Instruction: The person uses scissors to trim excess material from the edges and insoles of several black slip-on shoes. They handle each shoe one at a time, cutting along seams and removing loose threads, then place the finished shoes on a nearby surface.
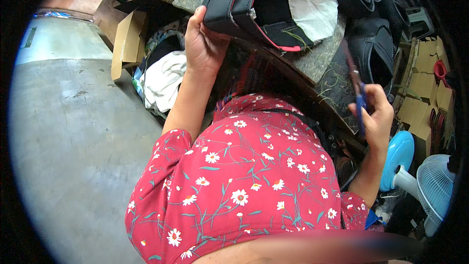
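Grey concrete floor point(73, 132) off to my left, a cluttered stone-topped workbench point(320, 56) ahead of me, cardboard boxes point(128, 39) and white cloth point(163, 80) tucked beneath it. My left hand point(202, 44) is up at the bench edge, thumb and fingers curled round the corner of a black padded piece with red trim point(249, 7) that lies on the bench top, a white fabric sheet point(312, 0) on top of it. My right hand point(376, 115) is lower, well apart from that piece, fingers closed around blue-handled scissors point(358, 90), blades pointing up toward the bench; they look blurred. More black padded pieces point(376, 44) are stacked at the far right. A blue-and-white fan point(420, 176) sits beside my right forearm.
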A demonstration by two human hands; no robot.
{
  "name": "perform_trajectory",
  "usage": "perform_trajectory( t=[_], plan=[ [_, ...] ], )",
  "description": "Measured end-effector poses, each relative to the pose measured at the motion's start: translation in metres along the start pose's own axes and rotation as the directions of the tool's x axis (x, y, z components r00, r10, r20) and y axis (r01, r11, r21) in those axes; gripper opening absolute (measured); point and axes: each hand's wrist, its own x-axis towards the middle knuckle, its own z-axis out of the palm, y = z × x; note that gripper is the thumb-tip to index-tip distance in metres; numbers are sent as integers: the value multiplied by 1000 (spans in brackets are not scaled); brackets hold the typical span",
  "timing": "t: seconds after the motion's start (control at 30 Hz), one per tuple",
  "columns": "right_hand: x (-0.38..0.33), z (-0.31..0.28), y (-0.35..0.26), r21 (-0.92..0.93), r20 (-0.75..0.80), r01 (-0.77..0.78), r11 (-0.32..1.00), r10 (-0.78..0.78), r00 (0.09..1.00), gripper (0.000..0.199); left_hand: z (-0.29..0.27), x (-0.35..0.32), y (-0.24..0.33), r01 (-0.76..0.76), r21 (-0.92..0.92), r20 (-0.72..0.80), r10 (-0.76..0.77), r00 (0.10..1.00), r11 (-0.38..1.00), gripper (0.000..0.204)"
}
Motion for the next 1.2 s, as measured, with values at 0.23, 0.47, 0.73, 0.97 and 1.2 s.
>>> perform_trajectory(
  t=[0.23,0.47,0.73,0.97,1.2],
  plan=[
    [22,17,-25,-526,79,-24,850,77,994,45,-21,7,-12,-178,395,-155,256,954,901,34],
    [36,27,-37,-715,128,67,696,36,991,46,41,24,1,-543,498,862,314,398,-677,46],
    [48,2,-60,-777,152,135,615,-25,988,45,91,56,-32,-595,312,395,-469,790,-741,20],
    [47,2,-57,-810,187,150,568,7,982,40,69,63,-52,-789,29,490,-680,546,-614,17],
    [44,1,-53,-783,145,105,613,17,989,40,59,61,-63,-813,47,505,-688,521,-581,13]
  ],
)
